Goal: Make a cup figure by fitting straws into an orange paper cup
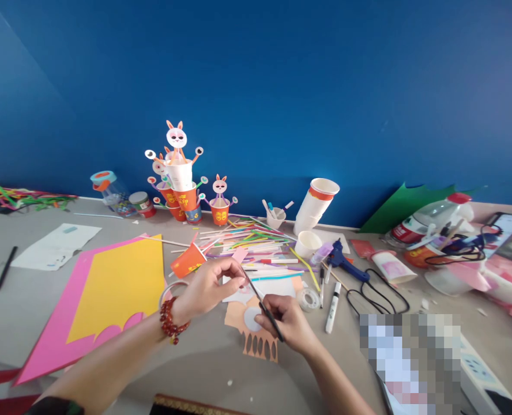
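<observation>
My right hand [284, 320] is closed around the dark handles of a pair of scissors [261, 302], whose blades point up and left towards my other hand. With thumb and fingers curled together, my left hand [210, 288] is close to the scissor tips; whatever it pinches is too small to make out. A small pink paper strip [240, 255] shows just above its fingers, and I cannot tell whether it is held. Below the hands lies peach paper [260, 346] with a row of oval cut-outs. A pale disc [252, 318] rests on it, partly behind my right hand.
Pink and yellow sheets [121, 288] lie at left. An orange paper cup [188, 260] is tipped over behind my left hand, near scattered coloured sticks [247, 236]. Rabbit-faced cup figures [180, 178] stand by the wall. Rightward are a tape roll [309, 300], marker [333, 308] and blue glue gun [346, 264] with cable.
</observation>
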The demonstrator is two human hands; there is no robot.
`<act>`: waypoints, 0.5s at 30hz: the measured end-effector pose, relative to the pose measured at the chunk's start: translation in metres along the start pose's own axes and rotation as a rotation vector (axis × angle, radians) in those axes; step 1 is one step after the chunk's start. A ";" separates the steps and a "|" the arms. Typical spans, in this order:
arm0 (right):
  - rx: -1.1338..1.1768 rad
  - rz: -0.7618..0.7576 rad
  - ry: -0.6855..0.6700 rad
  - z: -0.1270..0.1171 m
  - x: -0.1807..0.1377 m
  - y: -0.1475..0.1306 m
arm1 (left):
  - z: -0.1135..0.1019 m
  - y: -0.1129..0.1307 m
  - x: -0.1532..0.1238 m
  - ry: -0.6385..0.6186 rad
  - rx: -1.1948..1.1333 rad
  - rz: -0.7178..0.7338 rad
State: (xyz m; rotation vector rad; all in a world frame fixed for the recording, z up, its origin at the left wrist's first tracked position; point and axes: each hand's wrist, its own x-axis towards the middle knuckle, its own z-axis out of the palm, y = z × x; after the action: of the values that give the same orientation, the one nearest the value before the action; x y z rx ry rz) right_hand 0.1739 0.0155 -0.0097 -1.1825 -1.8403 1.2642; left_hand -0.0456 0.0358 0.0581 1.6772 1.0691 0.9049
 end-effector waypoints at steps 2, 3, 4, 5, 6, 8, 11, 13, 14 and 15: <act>0.001 -0.004 -0.003 0.000 0.000 0.000 | 0.000 0.000 0.000 0.007 0.017 0.014; -0.004 -0.008 -0.002 0.000 0.000 0.001 | 0.000 0.000 0.000 0.014 0.026 0.021; -0.012 -0.012 0.000 0.000 0.000 0.001 | 0.000 0.001 0.000 0.020 0.036 0.026; -0.020 -0.015 0.003 0.000 0.000 0.002 | 0.001 0.001 0.000 0.025 0.044 0.029; -0.031 -0.016 0.006 0.001 0.000 0.003 | 0.001 0.002 0.000 0.029 0.049 0.031; -0.050 -0.018 0.012 0.001 0.000 0.004 | 0.001 0.003 0.000 0.031 0.051 0.033; -0.057 -0.015 0.008 0.001 -0.001 0.005 | 0.001 0.003 0.000 0.034 0.048 0.039; -0.065 -0.018 0.012 0.001 -0.001 0.005 | 0.001 0.004 0.000 0.035 0.047 0.038; -0.071 -0.020 0.017 0.001 -0.001 0.004 | 0.001 0.004 0.000 0.037 0.047 0.036; -0.078 -0.021 0.023 0.001 -0.001 0.004 | 0.001 0.004 0.000 0.038 0.048 0.034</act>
State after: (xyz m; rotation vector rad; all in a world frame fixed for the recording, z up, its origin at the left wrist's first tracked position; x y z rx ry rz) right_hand 0.1746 0.0147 -0.0138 -1.2105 -1.8961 1.1717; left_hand -0.0442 0.0344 0.0616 1.7285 1.0992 0.9428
